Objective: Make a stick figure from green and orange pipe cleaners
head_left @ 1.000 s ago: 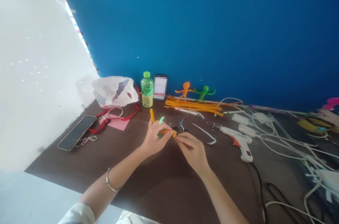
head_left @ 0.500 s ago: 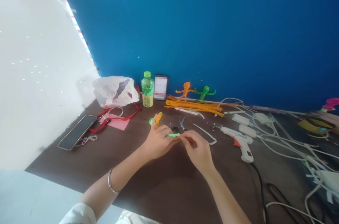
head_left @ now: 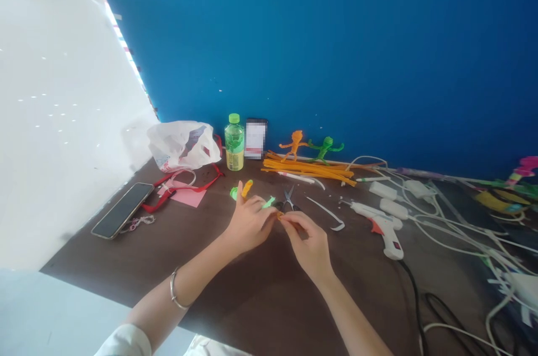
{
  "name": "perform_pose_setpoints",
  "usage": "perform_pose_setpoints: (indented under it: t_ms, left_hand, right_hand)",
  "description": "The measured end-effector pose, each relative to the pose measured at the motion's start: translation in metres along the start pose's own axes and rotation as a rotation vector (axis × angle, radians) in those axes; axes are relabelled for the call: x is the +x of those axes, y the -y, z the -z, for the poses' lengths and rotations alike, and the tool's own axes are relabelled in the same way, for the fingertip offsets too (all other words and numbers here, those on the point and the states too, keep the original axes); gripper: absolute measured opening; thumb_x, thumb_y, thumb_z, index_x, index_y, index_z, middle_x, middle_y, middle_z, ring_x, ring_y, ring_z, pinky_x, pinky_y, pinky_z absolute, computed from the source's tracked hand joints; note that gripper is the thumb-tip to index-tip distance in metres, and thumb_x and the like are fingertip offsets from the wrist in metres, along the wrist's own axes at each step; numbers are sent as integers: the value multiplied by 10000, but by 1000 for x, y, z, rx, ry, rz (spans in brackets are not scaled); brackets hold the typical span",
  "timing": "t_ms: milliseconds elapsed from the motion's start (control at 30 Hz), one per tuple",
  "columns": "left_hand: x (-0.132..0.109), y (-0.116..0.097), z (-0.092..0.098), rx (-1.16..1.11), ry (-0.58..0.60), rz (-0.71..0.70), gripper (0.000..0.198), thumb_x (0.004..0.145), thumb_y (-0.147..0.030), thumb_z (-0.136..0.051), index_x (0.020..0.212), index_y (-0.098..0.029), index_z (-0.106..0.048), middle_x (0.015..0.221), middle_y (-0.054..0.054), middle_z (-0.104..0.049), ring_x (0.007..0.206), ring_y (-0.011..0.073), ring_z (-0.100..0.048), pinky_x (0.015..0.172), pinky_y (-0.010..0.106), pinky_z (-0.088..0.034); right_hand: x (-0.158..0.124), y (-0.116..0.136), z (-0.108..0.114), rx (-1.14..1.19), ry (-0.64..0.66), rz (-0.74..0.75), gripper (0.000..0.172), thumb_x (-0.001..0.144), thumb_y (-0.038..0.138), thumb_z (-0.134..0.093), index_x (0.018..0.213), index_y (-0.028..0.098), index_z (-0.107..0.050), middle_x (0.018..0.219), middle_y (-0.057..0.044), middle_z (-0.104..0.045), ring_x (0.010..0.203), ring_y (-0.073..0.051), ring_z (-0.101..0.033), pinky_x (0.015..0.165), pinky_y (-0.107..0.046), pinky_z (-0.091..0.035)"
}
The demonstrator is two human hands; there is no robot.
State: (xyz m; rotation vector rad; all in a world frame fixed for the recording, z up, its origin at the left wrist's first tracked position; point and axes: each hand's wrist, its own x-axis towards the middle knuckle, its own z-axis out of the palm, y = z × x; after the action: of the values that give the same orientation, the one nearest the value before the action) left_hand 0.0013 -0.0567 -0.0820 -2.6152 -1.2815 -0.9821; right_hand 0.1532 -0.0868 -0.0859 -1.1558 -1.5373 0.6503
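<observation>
Working close together above the bench, the left hand and the right hand are both curled nearly shut on a small fuzzy pipe-cleaner piece. Its orange chenille end stands up past the left fingers, with bright green bits on either side. The right fingertips pinch a short orange end; the fingers hide most of the join, so how the pieces connect is hard to tell. A thin metal bangle circles the left wrist.

Just beyond the hands lie small steel scissors and a curved white strip. Farther back, a flat bundle of orange pipe cleaners lies below an orange pipe-cleaner figure and a green one. A plastic drink bottle with a green cap stands beside a crumpled white plastic bag, its contents unclear. A smartphone lies flat near pink paper and a red strap. To the right sits a white hot-glue gun among white cables.
</observation>
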Motion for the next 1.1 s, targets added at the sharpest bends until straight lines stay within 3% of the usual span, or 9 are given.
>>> perform_pose_setpoints:
  t_ms: [133,300,467,633,767,900,1100]
  left_hand:
    - [0,0,0,39,-55,-7,175,828,-192,-405,816,-216,-578,710,0,-625,779,159,-551,1000,520,-124]
    - [1,-1,5,-120,-118,62,135,824,-204,-424,813,-200,-558,772,10,-643,767,152,-552,941,442,-258]
    - [3,-3,12,-251,-37,17,142,835,-212,-406,840,-199,-548,793,4,-638,785,138,-551,896,382,-305]
    - [1,-2,13,-213,-38,-69,128,827,-208,-427,828,-206,-555,775,-5,-632,774,124,-556,986,442,-222]
    - [0,1,12,-35,-31,-220,145,811,-188,-439,810,-229,-578,757,-5,-615,803,139,-549,1030,529,-86]
    - [-2,3,9,144,5,-341,187,806,-149,-422,807,-224,-593,730,0,-595,789,142,-536,1027,570,-32]
    - [-4,3,3,142,-23,-212,217,776,-118,-441,865,-230,-604,742,9,-622,810,164,-547,1020,585,-22]
  right_hand:
    - [-1,2,-3,49,-13,-46,91,759,243,-562,718,195,-627,780,-45,-635,735,-162,-594,652,-260,-496]
    - [2,1,-2,118,22,-106,95,739,255,-575,710,183,-629,758,-37,-639,711,-162,-598,663,-266,-493]
    - [7,2,5,49,35,-110,126,743,284,-567,694,179,-614,702,-29,-627,655,-157,-586,611,-259,-482]
    - [10,-5,12,-81,31,2,141,770,303,-540,709,194,-607,704,-29,-608,640,-149,-564,567,-249,-456]
    - [11,-10,17,-229,1,68,149,770,319,-548,696,200,-599,680,-30,-591,600,-143,-540,525,-245,-439]
    - [10,-6,16,-245,-15,64,176,772,338,-540,672,196,-569,673,-35,-583,608,-148,-555,528,-241,-460]
    - [2,5,3,-147,24,37,147,784,295,-524,682,196,-561,688,-35,-582,622,-144,-562,557,-238,-481]
